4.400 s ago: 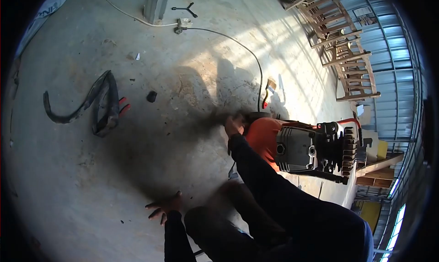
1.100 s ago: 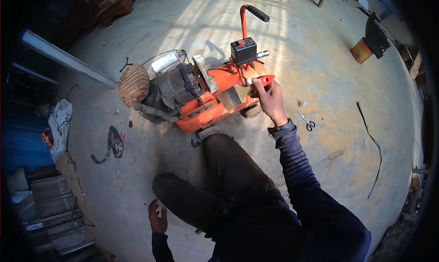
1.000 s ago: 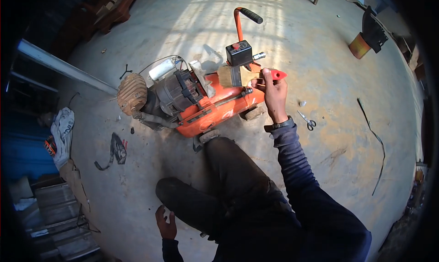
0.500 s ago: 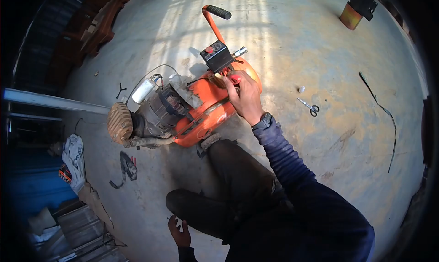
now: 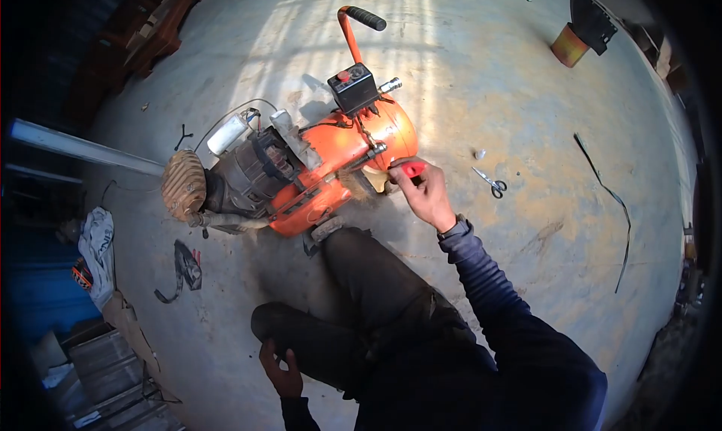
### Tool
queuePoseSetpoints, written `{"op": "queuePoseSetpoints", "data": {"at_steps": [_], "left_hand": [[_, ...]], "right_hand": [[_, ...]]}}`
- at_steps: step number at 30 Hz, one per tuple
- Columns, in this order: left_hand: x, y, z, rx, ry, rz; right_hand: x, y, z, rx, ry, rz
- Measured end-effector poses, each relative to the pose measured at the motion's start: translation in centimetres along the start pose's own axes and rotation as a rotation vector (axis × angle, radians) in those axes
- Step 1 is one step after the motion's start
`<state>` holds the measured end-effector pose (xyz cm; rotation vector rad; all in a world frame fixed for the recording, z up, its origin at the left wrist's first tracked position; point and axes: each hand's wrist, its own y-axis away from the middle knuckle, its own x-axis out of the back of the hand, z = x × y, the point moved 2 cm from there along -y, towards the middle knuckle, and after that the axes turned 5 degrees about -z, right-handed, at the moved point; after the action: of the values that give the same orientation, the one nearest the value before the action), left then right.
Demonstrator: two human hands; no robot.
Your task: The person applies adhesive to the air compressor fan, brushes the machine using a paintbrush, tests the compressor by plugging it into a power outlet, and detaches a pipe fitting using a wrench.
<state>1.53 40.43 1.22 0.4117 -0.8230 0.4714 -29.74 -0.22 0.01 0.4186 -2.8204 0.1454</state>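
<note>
An orange air compressor (image 5: 342, 141) stands on the floor in front of me, with a black pressure switch box (image 5: 352, 89) and a ribbed pump head (image 5: 184, 189). My right hand (image 5: 427, 194) is closed around a small red-handled tool (image 5: 412, 168) with a pale yellowish end. That end points left, beside the lower side of the tank; whether it touches is unclear. Low in the view, my left hand (image 5: 283, 369) rests by my bent knee, fingers apart and holding nothing.
Scissors (image 5: 491, 183) and a small whitish object (image 5: 480, 153) lie right of the compressor. A dark strip (image 5: 605, 190) lies farther right. Black strapping (image 5: 182, 271) is at the left. A yellow-red container (image 5: 569, 47) stands at the back right.
My right hand has come down and right with the red-handled tool, away from below the switch box to the tank's lower side. The whole view has shifted slightly.
</note>
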Motion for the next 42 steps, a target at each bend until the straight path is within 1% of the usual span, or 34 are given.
{"op": "queuePoseSetpoints", "data": {"at_steps": [2, 3, 5, 6, 9, 10, 13, 14, 17, 18, 21, 22, 24, 25, 26, 28, 29, 31, 33, 35, 36, 39, 40, 42], "left_hand": [[0.3, 0.0, 0.4, 0.02, 0.048, 0.019], [0.4, 0.0, 0.4, 0.029, 0.07, 0.03], [0.3, -0.1, 0.0, 0.014, 0.054, 0.023], [0.2, -0.3, -0.2, 0.0, 0.034, 0.015], [0.2, -0.7, 0.3, -0.006, 0.042, 0.014], [0.5, -0.7, 0.7, 0.002, 0.058, 0.023], [0.2, -1.0, 0.6, -0.001, 0.077, 0.034], [-0.1, -1.2, 0.5, -0.011, 0.077, 0.035], [0.0, -1.0, -0.1, -0.017, 0.06, 0.041], [0.0, -1.0, 0.2, -0.023, 0.045, 0.041], [0.2, -1.6, 0.3, -0.038, 0.063, 0.045], [0.2, -1.6, 0.2, -0.028, 0.095, 0.042], [-0.1, -1.6, 0.2, -0.007, 0.138, 0.045], [-0.1, -1.9, 0.4, -0.026, 0.108, 0.05], [0.0, -2.4, 0.7, -0.048, 0.078, 0.056], [-0.2, -3.0, 1.5, -0.071, 0.053, 0.064], [-0.3, -3.3, 2.0, -0.08, 0.065, 0.046], [0.1, -4.1, 2.8, -0.084, 0.08, 0.029], [1.0, -3.7, 3.1, -0.041, 0.077, 0.063], [1.3, -2.6, 3.1, -0.006, 0.086, 0.075], [1.2, -2.1, 2.6, 0.019, 0.089, 0.101], [0.3, -1.3, 0.5, 0.009, 0.1, 0.074], [0.4, -1.3, 0.5, 0.025, 0.098, 0.084], [0.3, -2.2, 1.5, -0.082, 0.041, 0.086]], "right_hand": [[1.8, -2.3, 2.6, 0.043, -0.636, 0.414], [2.5, -3.5, 3.4, 0.046, -0.632, 0.414], [4.1, -5.4, 5.0, 0.027, -0.797, 0.539], [4.8, -6.1, 5.5, 0.028, -0.794, 0.546], [6.8, -7.3, 4.1, 0.283, 0.144, 0.702], [6.4, -7.2, 3.8, 0.285, 0.147, 0.696], [4.1, -7.0, 2.3, 0.516, 0.463, 0.411], [4.3, -6.9, 2.0, 0.519, 0.468, 0.411], [4.6, -7.0, 2.3, 0.086, -0.219, 0.407], [4.6, -6.8, 1.8, 0.089, -0.216, 0.395], [4.1, -6.0, -1.2, 0.135, 0.207, -0.007], [4.4, -5.8, -2.4, 0.144, 0.209, -0.007], [6.0, -4.5, -8.1, 0.308, -0.021, 0.418], [6.2, -4.0, -9.5, 0.384, -0.142, 0.627], [5.3, -4.4, -10.1, 0.389, -0.141, 0.619], [2.9, -5.1, -11.6, 0.48, 0.256, 0.604], [2.2, -4.3, -11.9, 0.488, 0.255, 0.603], [-1.9, -2.3, -12.5, 0.738, 0.167, -0.337], [-0.8, -3.5, -10.6, 0.473, 0.016, -0.037], [1.3, -5.2, -9.0, 0.24, -0.288, 0.639], [0.1, -4.9, -10.0, 0.246, -0.3, 0.605], [-4.2, -1.0, -13.9, 0.371, -0.186, -0.067], [-5.4, -1.2, -15.1, 0.372, -0.194, -0.083], [-7.5, -1.8, -17.5, 0.623, -0.184, 0.012]]}}
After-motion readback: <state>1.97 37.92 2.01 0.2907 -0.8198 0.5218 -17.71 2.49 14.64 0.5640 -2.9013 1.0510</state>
